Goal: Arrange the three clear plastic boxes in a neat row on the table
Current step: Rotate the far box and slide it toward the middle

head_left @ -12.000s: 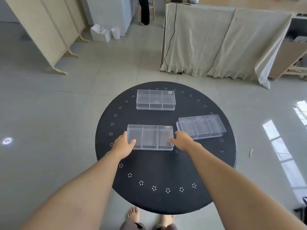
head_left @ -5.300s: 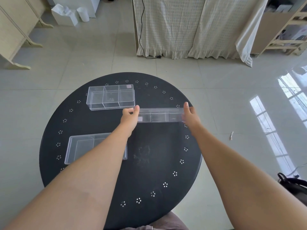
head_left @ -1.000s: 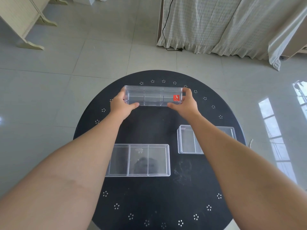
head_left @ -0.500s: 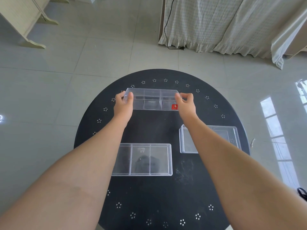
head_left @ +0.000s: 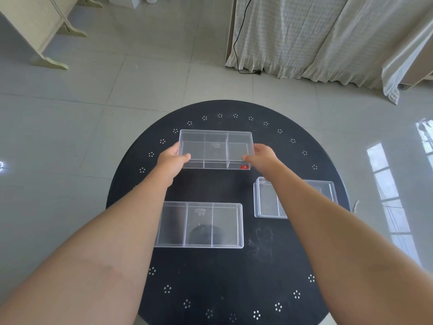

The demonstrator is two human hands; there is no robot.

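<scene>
Bare table point(head_left: 206, 186) separates far box point(head_left: 215, 148) from near boxes point(head_left: 199, 225).

far box point(head_left: 215, 150) tipped flat from edge-on, now open side up

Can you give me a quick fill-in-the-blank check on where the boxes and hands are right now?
1. Both hands, left hand and right hand, grip the ends of the ___ box.
2. That box carries a small ___ sticker.
3. The near box is divided into ___ compartments.
4. The right forearm partly hides the ___-side box.

Missing words: far; red; three; right
</scene>
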